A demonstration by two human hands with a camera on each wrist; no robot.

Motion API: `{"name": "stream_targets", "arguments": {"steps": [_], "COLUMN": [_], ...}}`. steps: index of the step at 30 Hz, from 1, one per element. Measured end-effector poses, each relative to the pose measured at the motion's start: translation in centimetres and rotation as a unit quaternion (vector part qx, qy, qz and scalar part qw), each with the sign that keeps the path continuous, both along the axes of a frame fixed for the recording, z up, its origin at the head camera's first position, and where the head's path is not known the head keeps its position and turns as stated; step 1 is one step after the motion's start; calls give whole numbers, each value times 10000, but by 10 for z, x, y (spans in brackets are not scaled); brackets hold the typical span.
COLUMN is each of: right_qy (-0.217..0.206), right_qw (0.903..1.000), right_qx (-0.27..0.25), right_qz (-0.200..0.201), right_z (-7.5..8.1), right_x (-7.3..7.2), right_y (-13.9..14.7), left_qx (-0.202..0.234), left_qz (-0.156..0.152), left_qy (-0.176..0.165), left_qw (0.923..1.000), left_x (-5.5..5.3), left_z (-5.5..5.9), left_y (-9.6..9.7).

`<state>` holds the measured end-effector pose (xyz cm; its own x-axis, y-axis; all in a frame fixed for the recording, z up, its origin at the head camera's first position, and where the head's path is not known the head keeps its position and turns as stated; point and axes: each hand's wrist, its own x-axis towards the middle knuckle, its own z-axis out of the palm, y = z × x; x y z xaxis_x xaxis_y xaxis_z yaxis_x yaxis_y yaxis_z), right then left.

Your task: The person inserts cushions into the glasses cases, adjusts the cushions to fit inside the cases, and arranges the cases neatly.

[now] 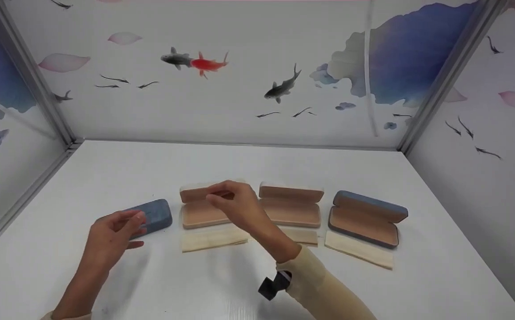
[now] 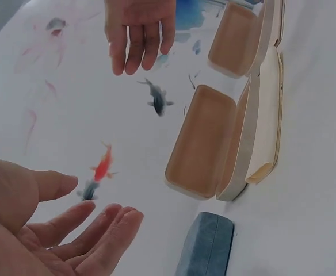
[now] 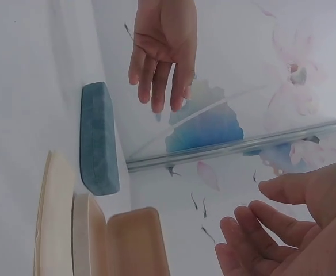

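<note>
Left hand (image 1: 108, 240) up in the air over the worktop (image 1: 173, 289), empty, fingers loosely bent, thumb standing apart from them. Closed blue case (image 1: 157, 213) is the thing nearest it: below the hand and just past its fingertips, running out to the fingers' right, near end partly hidden behind them in the head view; left wrist view has case and fingers apart. Right hand (image 1: 239, 204) also raised and empty, fingers relaxed, gap between thumb and fingers in the right wrist view. In the head view it covers part of the first open pale case (image 1: 206, 215), which lies below and to the left of its wrist, lid up, tan lining showing; wrist views put the hand clear of it. Second open pale case (image 1: 290, 213) sits just right of the right hand, lid up too. Open blue case (image 1: 364, 224) farther out to that hand's right, turned at an angle, same tan lining. Cream cloths, all folded flat, one by each open case on the person's side: first cloth (image 1: 213, 240) below and left of the right wrist, second cloth (image 1: 304, 236) partly behind the right forearm and poking out to its right, third cloth (image 1: 359, 251) well right of the hand, angled like its case. Blue closed case is well to the right hand's left.
</note>
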<state>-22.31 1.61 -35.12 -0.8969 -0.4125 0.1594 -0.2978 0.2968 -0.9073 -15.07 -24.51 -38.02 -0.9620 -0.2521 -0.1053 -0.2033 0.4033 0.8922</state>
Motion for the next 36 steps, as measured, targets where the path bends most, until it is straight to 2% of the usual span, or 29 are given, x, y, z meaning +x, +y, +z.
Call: {"name": "stream_targets", "arguments": {"steps": [3, 5, 9, 15, 20, 26, 32, 36], "right_qy": [-17, -28, -151, -405, -611, -995, -1316, -1415], "right_qw": [10000, 9999, 9994, 9977, 9963, 9917, 9863, 9847], "right_qx": [44, 64, 151, 419, 494, 656, 791, 873], "right_qz": [-83, -146, -276, -351, -355, -486, -605, -530], "right_z": [-4, -7, -14, -30, -42, -53, -62, -67], "right_x": [0, -2, -7, -18, -26, -34, -37, -38], "right_y": [10, 16, 27, 38, 45, 47, 47, 45], "left_qx": [-255, -324, -418, -494, -476, -307, -237, -216], "left_qz": [-344, -466, -511, -632, -557, -597, -680, -696], "left_qy": [-145, -195, -256, -827, -1161, -1303, -1450, -1502], "left_qw": [9990, 9982, 9975, 9933, 9905, 9892, 9868, 9860], "left_x": [-5, -8, -19, -40, -52, -59, -61, -62], "left_z": [1, 1, -2, -12, -22, -30, -37, -41], "left_y": [12, 18, 28, 29, 26, 29, 34, 37]}}
